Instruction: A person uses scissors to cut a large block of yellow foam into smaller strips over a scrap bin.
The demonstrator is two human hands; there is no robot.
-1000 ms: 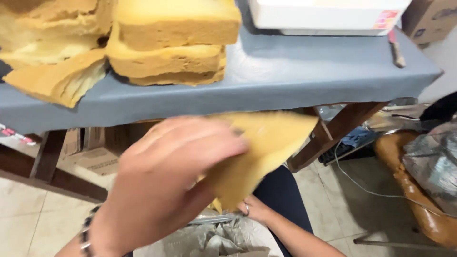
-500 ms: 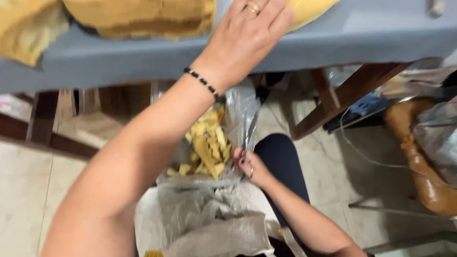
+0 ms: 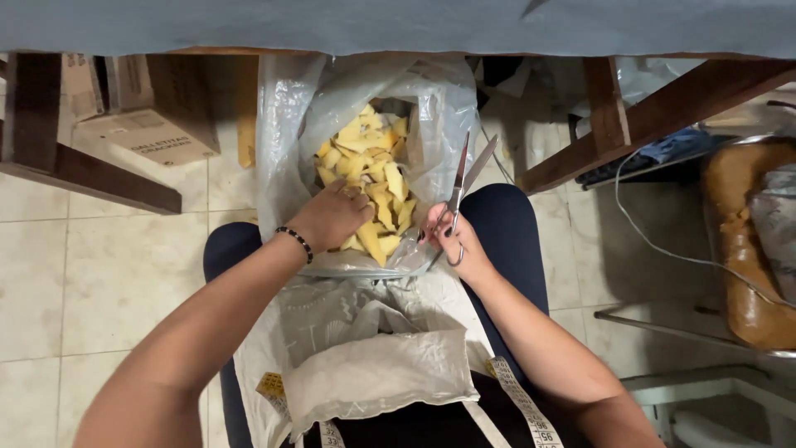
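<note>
We look straight down at our lap, where a clear plastic bag stands open between our knees, its mouth facing up toward us and its body running away under the table edge, which is covered in grey-blue cloth. The bag holds a heap of yellow foam scraps, mostly small wedges and strips lying every which way. Our left hand reaches into the mouth of the bag, palm down, fingers curled loosely onto the near end of the heap; whether it actually grasps a scrap we cannot tell. Our right hand is closed around the handles of a pair of scissors, just beside the bag's right edge. The scissors' long axis runs nearly upright in the view, tilted slightly right, with the handles toward us and the tips pointing away toward the table; the blades are parted in a narrow V. A beaded bracelet sits on the left wrist. A pale cloth lies across our lap below the bag, and a yellow measuring tape hangs over our right thigh. A cardboard box rests on the tiled floor to the left, beside a wooden table leg.
</note>
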